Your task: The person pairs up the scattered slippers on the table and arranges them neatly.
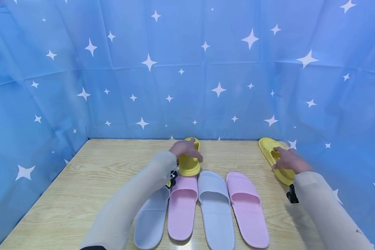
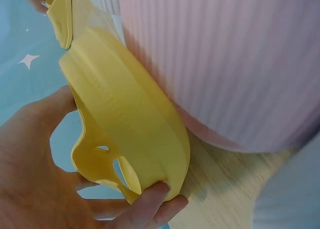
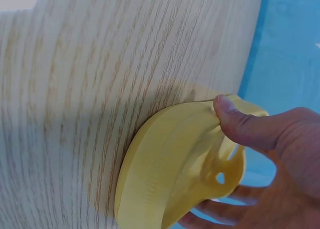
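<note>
Near the back of the table, my left hand point(image 1: 185, 148) holds a yellow slipper point(image 1: 189, 166) across its width, thumb on one side and fingers on the other. Its rounded heel point(image 2: 125, 109) faces the left wrist camera, close against a pink slipper point(image 2: 220, 64). At the back right, my right hand point(image 1: 290, 161) grips the matching yellow slipper point(image 1: 266, 147), which lies slanted with its toe toward the back. In the right wrist view the thumb presses one side of this slipper point(image 3: 155, 164), and the fingers reach round the far side.
In front stand a grey-blue slipper point(image 1: 150, 222), a pink one point(image 1: 181, 217), another grey-blue one point(image 1: 218, 222) and another pink one point(image 1: 250, 218), side by side on the wooden table point(image 1: 112, 166). A blue star-patterned curtain point(image 1: 181, 104) borders the back and sides.
</note>
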Tool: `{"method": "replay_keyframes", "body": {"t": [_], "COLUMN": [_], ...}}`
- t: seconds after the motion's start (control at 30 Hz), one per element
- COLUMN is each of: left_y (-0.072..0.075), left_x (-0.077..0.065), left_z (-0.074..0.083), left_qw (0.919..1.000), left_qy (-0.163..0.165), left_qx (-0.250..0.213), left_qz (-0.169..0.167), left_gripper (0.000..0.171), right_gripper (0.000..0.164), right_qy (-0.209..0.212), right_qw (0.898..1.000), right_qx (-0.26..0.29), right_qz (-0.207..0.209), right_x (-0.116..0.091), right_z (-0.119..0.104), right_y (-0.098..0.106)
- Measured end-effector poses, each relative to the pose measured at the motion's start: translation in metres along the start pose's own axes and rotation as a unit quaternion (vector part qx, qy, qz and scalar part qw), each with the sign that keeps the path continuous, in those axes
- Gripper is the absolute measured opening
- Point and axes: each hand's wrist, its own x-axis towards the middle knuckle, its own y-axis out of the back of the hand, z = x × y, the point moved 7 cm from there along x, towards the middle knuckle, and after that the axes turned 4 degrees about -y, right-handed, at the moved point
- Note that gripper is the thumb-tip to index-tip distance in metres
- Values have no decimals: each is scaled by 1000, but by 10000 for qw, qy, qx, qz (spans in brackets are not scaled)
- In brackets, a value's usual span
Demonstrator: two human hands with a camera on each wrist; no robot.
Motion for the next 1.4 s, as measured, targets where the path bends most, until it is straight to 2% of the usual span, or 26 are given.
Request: {"method": "replay_keyframes", "body": {"t": [0.37, 0.77, 1.17, 1.4], "left_y": [-8, -16, -24, -30], "left_x": [2, 5, 6, 12], "left_z": [13, 33, 51, 62], "left_qw": [9999, 9994, 9993, 9984], "left_qy": [-143, -203, -377, -505], "left_qx": [-23, -66, -43, 255], "left_qz": [6, -269, -68, -35], "left_gripper": [107, 110, 111, 110], "right_gripper": [88, 88, 88, 88], "right_qy": [-83, -36, -45, -18], "right_qw": [9999, 10000, 10000, 10000], "right_qx": [92, 56, 62, 21], "right_qz": [-55, 1, -8, -16], "right_x": [-2, -2, -2, -2], "right_z": [2, 2, 2, 1], "right_y": [-1, 2, 2, 1]}}
